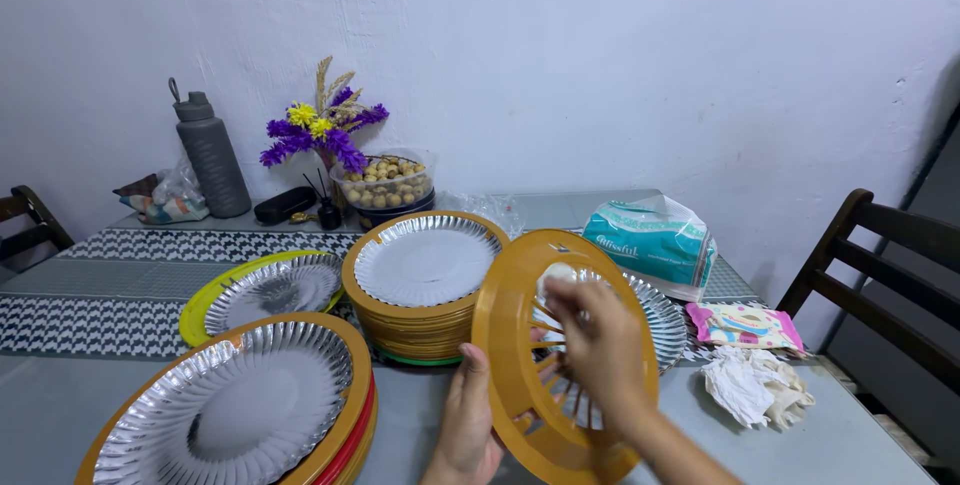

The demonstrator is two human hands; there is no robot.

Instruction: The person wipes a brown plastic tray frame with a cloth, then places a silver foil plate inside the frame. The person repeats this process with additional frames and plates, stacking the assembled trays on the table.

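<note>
- An orange round plastic plate holder with slotted spokes (510, 345) is held tilted almost on edge above the grey table (60, 405), at about 5 o'clock in the view.
- The left hand (468, 425) is closed on the holder's lower rim at 6 o'clock, with the thumb laid against the orange face.
- The right hand (600, 345) is placed over the holder's open centre, and a small white wad (556, 277) is pinched in its fingertips against the upper rim; this grip is closed on the wad.
- A silver foil paper plate (662, 317) is seen just behind the holder, at its 3 o'clock side.
- A stack of orange holders topped by a silver plate (425, 265) is set at the centre of the table, just beside the held one at its 10 o'clock.
- A second stack with orange and red rims (235, 405) lies at 8 o'clock, and a yellow-green holder with a silver plate (262, 290) at 9 o'clock.
- A teal and white tissue pack (650, 240) is found at 2 o'clock, with a crumpled white cloth (755, 385) at 3 o'clock.
- A grey water bottle (210, 150), purple and yellow flowers (320, 130) and a clear tub of round snacks (385, 185) are ranged along the wall at 11 o'clock.
</note>
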